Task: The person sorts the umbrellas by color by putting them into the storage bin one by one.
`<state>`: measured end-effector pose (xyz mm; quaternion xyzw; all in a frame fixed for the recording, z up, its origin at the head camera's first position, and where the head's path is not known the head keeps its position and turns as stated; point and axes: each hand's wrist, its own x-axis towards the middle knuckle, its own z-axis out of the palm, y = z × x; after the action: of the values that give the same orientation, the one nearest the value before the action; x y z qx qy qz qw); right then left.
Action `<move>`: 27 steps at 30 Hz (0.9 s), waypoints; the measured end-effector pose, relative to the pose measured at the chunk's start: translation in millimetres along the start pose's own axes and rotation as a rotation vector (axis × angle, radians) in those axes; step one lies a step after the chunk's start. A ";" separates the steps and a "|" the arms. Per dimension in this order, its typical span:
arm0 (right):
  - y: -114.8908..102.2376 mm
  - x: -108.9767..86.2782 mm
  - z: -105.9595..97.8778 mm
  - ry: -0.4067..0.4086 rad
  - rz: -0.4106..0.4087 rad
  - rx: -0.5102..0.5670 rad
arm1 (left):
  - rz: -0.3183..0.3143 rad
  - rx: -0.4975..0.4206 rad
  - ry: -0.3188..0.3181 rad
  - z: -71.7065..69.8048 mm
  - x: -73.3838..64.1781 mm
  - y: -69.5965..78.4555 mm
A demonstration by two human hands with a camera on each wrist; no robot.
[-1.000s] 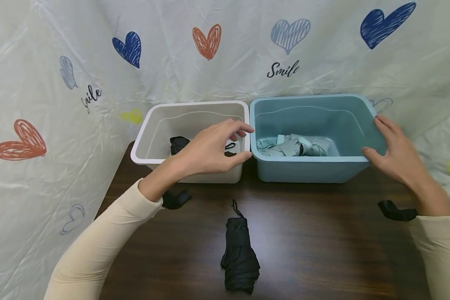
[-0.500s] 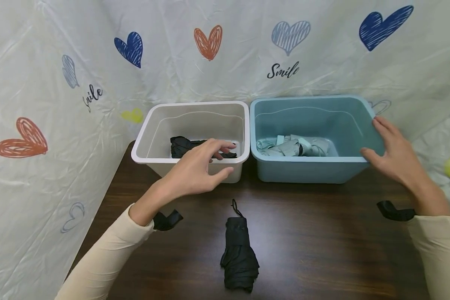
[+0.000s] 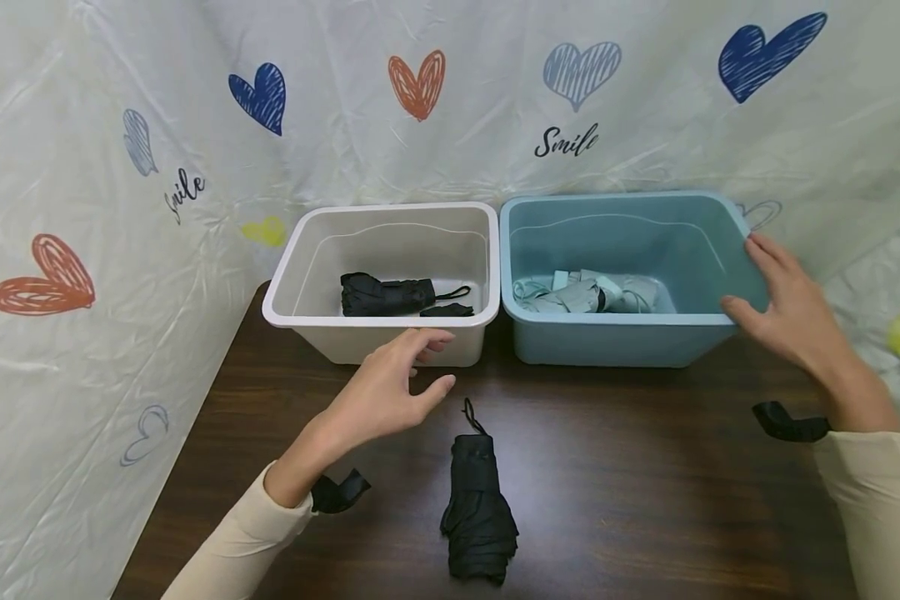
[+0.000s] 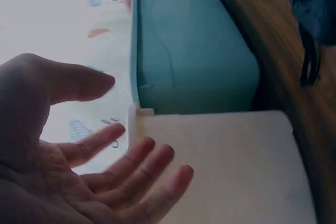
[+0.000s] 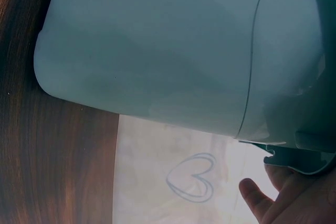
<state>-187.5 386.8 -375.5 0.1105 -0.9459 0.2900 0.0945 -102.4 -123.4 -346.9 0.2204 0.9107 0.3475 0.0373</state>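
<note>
My left hand (image 3: 385,387) hovers just in front of the white bin, thumb and fingers apart and relaxed, holding nothing. In the left wrist view its palm faces the camera, with the bins beyond. A folded black umbrella (image 3: 482,508) with a wrist loop lies on the table, right of that hand. My right hand (image 3: 791,308) rests on the right front corner of the blue bin (image 3: 600,340), its fingers extended. Another folded black umbrella (image 3: 386,296) and a small dark piece (image 3: 447,310) lie inside the white bin (image 3: 378,218). Pale green folded umbrellas (image 3: 577,296) lie in the blue bin.
The bins stand side by side at the back of the dark wooden table (image 3: 607,467). A white sheet (image 3: 487,158) printed with hearts hangs behind and to the left. Each wrist carries a black strap piece (image 3: 791,422).
My left hand has drawn back from above the white bin's right edge, towards me and to the left, uncovering the black umbrella inside. The right hand has stayed nearly still.
</note>
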 end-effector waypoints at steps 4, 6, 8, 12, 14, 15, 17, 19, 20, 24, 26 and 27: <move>-0.5 0.0 1.2 -0.009 0.026 -0.007 | -0.077 -0.028 -0.017 11.0 -11.7 -2.5; -0.6 0.0 1.3 -0.010 0.029 -0.009 | -0.110 -0.025 -0.018 17.8 -17.2 -5.3; -0.6 0.2 1.3 -0.009 0.027 -0.010 | -0.138 -0.030 -0.017 25.3 -22.2 -9.3; 0.9 0.5 0.8 -0.002 0.011 -0.006 | -0.182 -0.040 -0.008 39.1 -31.0 -15.1; 2.0 0.0 -0.4 0.004 0.006 -0.006 | -0.194 -0.039 0.000 46.3 -34.5 -16.3; 2.4 -0.3 -1.1 0.008 0.004 -0.007 | -0.199 -0.035 0.005 50.1 -36.1 -16.8; 3.1 -1.0 -2.5 0.017 -0.001 -0.009 | -0.205 -0.023 0.017 58.8 -38.7 -18.4; 3.3 -1.7 -3.7 0.022 -0.001 -0.013 | -0.208 -0.008 0.024 67.8 -41.4 -20.9; 3.3 -2.0 -4.2 0.024 0.001 -0.014 | -0.212 -0.002 0.025 71.7 -42.8 -22.0; 2.2 -2.2 -3.8 0.013 -0.001 -0.015 | -0.253 0.004 0.028 82.1 -49.6 -24.3; 1.8 -2.2 -2.7 0.008 -0.004 -0.007 | -0.281 -0.008 0.019 84.5 -52.7 -24.2; 1.8 -2.2 -2.0 0.006 -0.005 -0.004 | -0.290 -0.015 0.010 85.6 -54.1 -24.0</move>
<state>-185.7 389.7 -375.4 0.1119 -0.9458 0.2885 0.0985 -43.8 -109.6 -431.8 0.0842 0.9306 0.3462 0.0842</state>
